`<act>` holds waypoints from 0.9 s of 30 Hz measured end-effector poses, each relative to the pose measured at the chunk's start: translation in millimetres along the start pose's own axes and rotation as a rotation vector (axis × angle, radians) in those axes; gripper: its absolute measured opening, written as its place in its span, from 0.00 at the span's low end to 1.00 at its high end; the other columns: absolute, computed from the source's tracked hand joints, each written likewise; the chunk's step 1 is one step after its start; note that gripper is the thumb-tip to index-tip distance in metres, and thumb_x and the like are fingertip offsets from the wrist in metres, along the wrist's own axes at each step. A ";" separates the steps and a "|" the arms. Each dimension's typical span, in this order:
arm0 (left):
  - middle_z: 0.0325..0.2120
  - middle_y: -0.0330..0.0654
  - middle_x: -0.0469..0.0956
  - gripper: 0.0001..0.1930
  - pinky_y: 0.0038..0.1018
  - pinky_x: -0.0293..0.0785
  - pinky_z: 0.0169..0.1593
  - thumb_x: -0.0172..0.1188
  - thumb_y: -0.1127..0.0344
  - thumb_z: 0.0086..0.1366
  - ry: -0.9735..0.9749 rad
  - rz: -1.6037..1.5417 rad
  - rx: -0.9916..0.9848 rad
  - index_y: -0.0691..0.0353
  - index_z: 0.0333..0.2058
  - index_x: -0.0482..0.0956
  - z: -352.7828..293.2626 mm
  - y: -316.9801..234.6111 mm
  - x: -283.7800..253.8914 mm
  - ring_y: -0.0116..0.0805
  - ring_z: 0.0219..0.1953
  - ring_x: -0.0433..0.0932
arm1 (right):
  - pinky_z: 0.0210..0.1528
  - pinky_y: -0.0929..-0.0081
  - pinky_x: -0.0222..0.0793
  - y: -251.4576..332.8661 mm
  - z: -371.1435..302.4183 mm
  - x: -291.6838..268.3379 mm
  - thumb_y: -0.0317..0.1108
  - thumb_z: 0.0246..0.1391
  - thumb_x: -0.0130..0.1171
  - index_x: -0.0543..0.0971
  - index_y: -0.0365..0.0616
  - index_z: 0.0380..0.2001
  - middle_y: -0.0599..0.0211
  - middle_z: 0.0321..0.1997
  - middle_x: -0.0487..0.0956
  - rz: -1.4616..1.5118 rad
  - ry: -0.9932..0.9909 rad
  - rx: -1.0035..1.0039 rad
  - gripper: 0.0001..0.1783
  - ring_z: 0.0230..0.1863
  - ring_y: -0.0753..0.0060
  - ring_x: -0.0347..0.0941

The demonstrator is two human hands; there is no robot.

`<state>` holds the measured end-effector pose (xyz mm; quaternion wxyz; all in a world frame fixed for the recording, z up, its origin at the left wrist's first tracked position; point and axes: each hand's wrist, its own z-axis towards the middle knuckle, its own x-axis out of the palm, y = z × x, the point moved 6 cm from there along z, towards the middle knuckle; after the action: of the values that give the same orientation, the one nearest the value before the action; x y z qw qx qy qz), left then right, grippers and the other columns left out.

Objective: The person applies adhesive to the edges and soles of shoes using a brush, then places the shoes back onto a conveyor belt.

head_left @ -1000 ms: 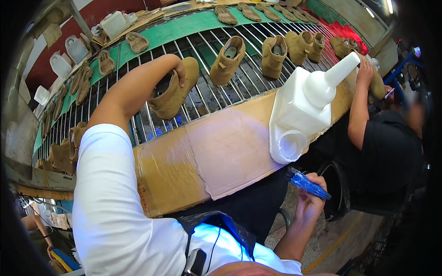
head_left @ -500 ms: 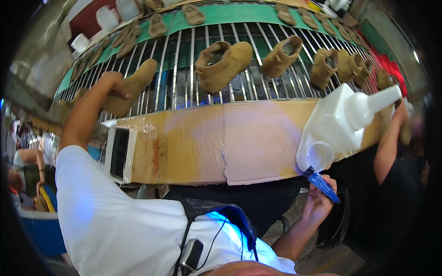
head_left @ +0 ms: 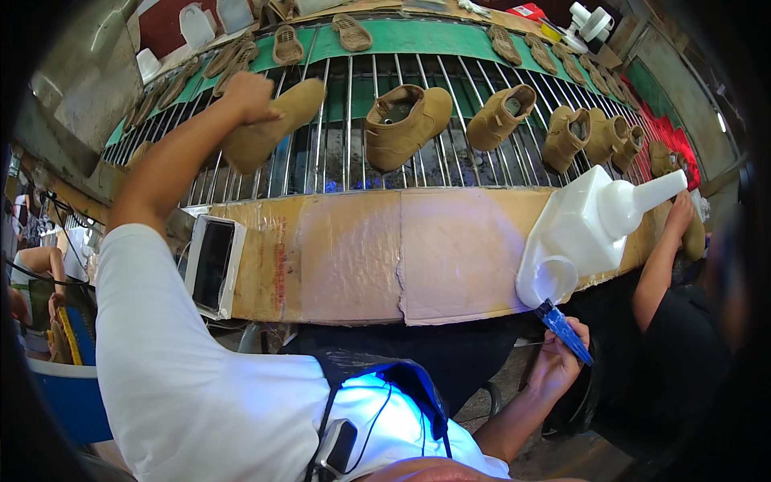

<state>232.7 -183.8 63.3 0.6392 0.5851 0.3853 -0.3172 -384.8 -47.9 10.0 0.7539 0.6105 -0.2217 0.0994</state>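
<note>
Clasped in the left hand (head_left: 249, 97), as the head view shows, is a tan shoe with a rounded toe (head_left: 291, 116), tilted toe-up over a rack of parallel silvery metal rods (head_left: 350, 161). The right hand (head_left: 556, 361) grasps a blue-handled brush with dark bristles (head_left: 569, 334), its tip at the rim of a round white plastic cup (head_left: 556, 277) beside a white plastic bottle (head_left: 580, 221); whether they touch is unclear. Another tan shoe, ankle-high and open-topped (head_left: 418, 124), rests on the rods nearby.

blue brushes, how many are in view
1: the blue brush in the right hand, near the round cup of the white container. Others could be hidden.
</note>
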 end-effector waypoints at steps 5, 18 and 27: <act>0.28 0.45 0.81 0.30 0.36 0.75 0.34 0.61 0.33 0.45 -0.040 -0.150 0.054 0.58 0.27 0.83 40.7 -66.2 9.6 0.43 0.33 0.81 | 0.38 0.80 0.63 -0.9 -8.5 16.2 0.24 0.42 0.55 0.72 0.36 0.38 0.62 0.36 0.69 -0.101 0.037 0.023 0.15 0.34 0.73 0.66; 0.59 0.43 0.65 0.24 0.57 0.61 0.57 0.57 0.57 0.59 0.619 -0.173 -0.532 0.50 0.55 0.72 -28.6 172.6 206.1 0.48 0.61 0.62 | 0.41 0.78 0.63 -13.1 2.0 5.2 0.30 0.55 0.56 0.67 0.37 0.51 0.61 0.39 0.69 0.201 0.086 0.062 0.21 0.38 0.72 0.64; 0.55 0.50 0.67 0.48 0.44 0.66 0.57 0.69 0.58 0.43 0.630 -0.152 -0.527 0.52 0.62 0.51 -88.7 148.3 222.7 0.48 0.57 0.68 | 0.44 0.69 0.70 20.2 -6.0 -66.4 0.35 0.60 0.52 0.74 0.43 0.44 0.65 0.46 0.77 0.176 -0.179 0.004 0.12 0.46 0.69 0.73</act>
<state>460.8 -68.8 -56.1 0.5926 0.4401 0.6720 -0.0594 -450.6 -29.4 -3.5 0.7183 0.5964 -0.3407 0.1107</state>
